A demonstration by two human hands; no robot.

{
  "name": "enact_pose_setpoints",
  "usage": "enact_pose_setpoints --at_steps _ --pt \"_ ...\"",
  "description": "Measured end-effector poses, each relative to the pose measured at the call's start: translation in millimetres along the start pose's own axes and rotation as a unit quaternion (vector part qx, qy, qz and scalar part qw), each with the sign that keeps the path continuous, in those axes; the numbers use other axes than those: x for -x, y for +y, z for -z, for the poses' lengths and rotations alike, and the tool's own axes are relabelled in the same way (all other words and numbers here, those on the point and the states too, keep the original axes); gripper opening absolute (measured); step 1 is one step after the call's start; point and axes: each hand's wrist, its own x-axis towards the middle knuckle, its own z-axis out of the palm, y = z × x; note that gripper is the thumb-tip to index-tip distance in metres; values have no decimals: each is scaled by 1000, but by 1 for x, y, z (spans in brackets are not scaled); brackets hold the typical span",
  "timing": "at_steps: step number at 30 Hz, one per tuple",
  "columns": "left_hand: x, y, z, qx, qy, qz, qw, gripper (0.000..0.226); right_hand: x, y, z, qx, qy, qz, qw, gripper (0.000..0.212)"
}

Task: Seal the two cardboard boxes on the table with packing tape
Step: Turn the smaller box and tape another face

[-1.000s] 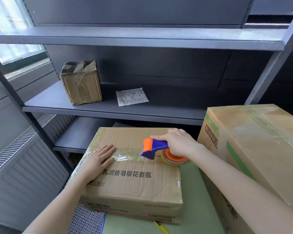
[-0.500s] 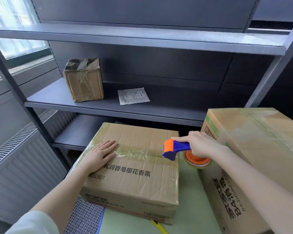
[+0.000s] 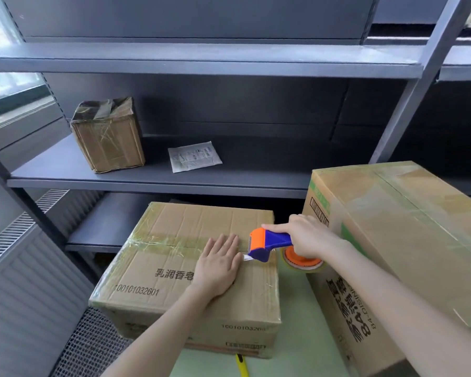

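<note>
A low cardboard box [image 3: 174,273] with printed characters lies on the pale green table [image 3: 297,336], clear tape running along its top seam. My left hand [image 3: 219,263] rests flat on the box top beside the seam's right end, fingers spread. My right hand [image 3: 306,235] grips the blue and orange tape dispenser [image 3: 267,244] at the box's right edge, its orange roll hanging just past that edge. A short strip of tape stretches from the dispenser's blade to the box. A taller, tape-wrapped box [image 3: 397,240] stands to the right.
Dark grey metal shelving [image 3: 201,61] rises behind the table. On its middle shelf sit a small taped carton [image 3: 108,134] and a flat white packet [image 3: 193,156]. A yellow tool tip [image 3: 241,363] pokes out under the low box. A radiator [image 3: 19,281] lines the left wall.
My right hand has drawn the dispenser rightwards along the seam to the box's right edge. My left hand slid from the box's left side to just beside the dispenser.
</note>
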Motion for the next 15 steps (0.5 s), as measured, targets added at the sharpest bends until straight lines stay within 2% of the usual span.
enact_pose_setpoints --at_steps 15 --pt "-3 -77 15 20 -4 -72 997 48 -20 -43 -11 -27 15 2 1000 67"
